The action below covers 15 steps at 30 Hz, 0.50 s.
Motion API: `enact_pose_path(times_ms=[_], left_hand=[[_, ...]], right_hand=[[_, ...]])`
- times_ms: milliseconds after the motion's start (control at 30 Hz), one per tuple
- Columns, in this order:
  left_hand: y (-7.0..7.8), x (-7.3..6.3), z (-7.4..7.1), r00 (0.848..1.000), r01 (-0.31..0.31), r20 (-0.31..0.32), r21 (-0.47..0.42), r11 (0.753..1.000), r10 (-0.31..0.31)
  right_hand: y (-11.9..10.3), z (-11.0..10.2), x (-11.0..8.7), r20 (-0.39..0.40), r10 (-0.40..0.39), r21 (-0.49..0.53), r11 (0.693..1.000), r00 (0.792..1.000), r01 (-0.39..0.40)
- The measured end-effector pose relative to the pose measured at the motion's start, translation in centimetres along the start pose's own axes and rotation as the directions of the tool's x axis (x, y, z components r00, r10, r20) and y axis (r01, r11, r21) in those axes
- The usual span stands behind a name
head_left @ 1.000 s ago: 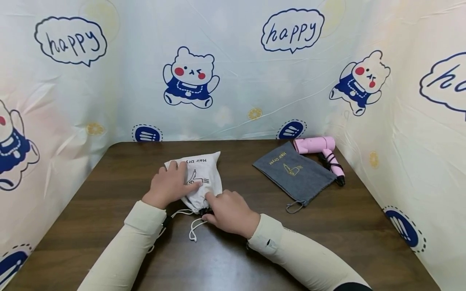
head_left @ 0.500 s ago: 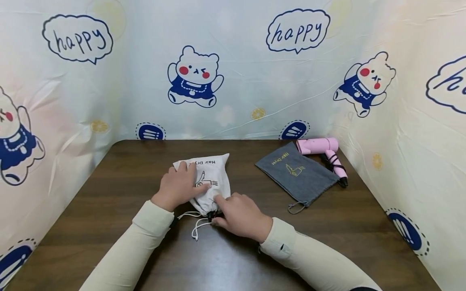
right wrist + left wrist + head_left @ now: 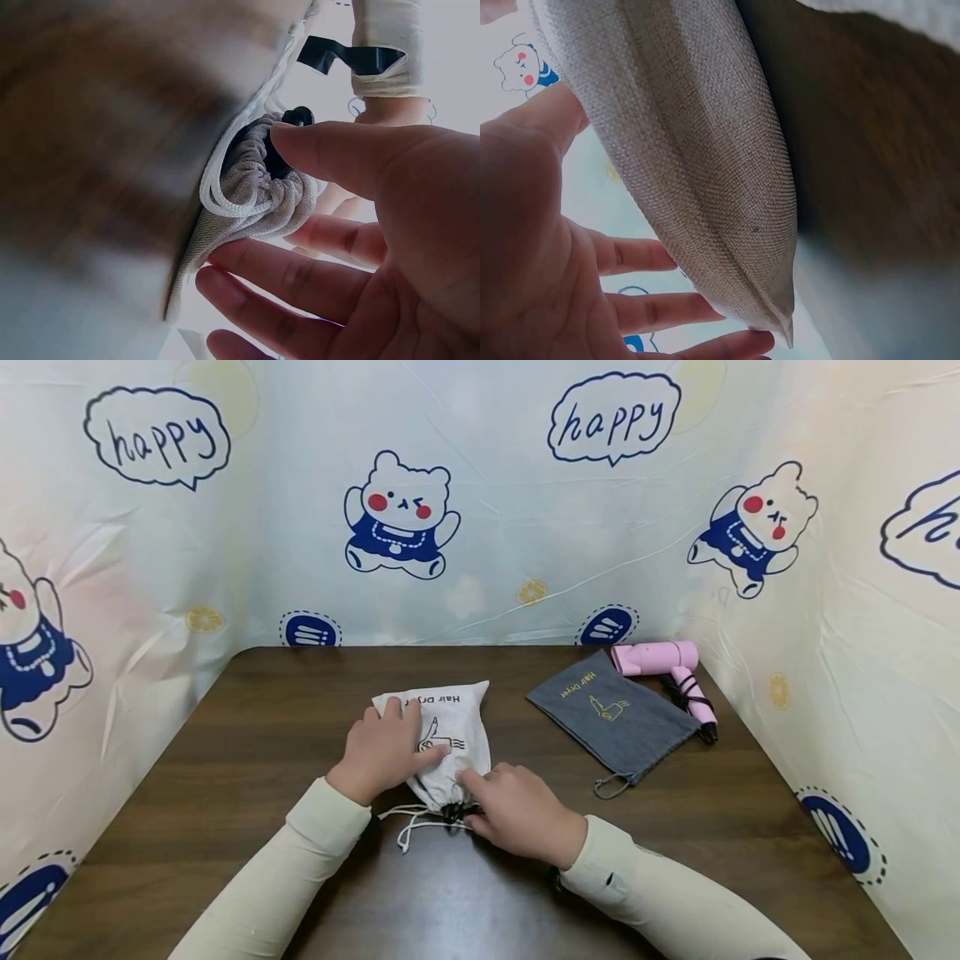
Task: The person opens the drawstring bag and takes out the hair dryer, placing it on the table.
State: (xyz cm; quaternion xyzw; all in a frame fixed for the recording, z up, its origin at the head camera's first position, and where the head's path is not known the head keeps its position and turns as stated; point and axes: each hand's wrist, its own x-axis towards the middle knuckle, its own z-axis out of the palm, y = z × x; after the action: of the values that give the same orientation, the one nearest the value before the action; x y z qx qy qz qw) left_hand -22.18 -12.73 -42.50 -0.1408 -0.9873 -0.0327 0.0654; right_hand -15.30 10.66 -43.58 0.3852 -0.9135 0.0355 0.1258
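Note:
A white drawstring pouch (image 3: 474, 718) printed "Hair Dryer" lies bulging on the table in the head view, its gathered mouth towards me. My left hand (image 3: 382, 752) rests on the pouch's left side with fingers spread; the left wrist view shows its fingertips along the fabric (image 3: 697, 150). At the gathered mouth, my right hand (image 3: 525, 814) touches the pouch with thumb and fingers fairly straight. Something black (image 3: 277, 154) shows in the mouth beneath the thumb, and its kind is unclear. White cords (image 3: 408, 827) trail from the mouth. The pouch's contents are hidden.
To the right on the brown table (image 3: 247, 710) lies a flat grey drawstring pouch (image 3: 600, 727), also lettered "Hair Dryer". Behind it sits a pink hair dryer (image 3: 656, 657) with its black cord wound round the handle. A printed curtain (image 3: 495, 485) borders the table's back and sides.
Both hands have slid the white pouch to the right along the table. The view has shifted slightly. The grey pouch and pink hair dryer stay where they were.

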Motion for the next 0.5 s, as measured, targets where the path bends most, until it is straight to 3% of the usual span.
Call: enact_pose_path(times_ms=[500], left_hand=[[0.44, -0.03, 0.56, 0.999, -0.023, -0.023, 0.043, 0.999, 0.024]], right_hand=[[0.3, 0.44, -0.28, -0.022, 0.014, 0.006, 1.0, 1.0, -0.014]])
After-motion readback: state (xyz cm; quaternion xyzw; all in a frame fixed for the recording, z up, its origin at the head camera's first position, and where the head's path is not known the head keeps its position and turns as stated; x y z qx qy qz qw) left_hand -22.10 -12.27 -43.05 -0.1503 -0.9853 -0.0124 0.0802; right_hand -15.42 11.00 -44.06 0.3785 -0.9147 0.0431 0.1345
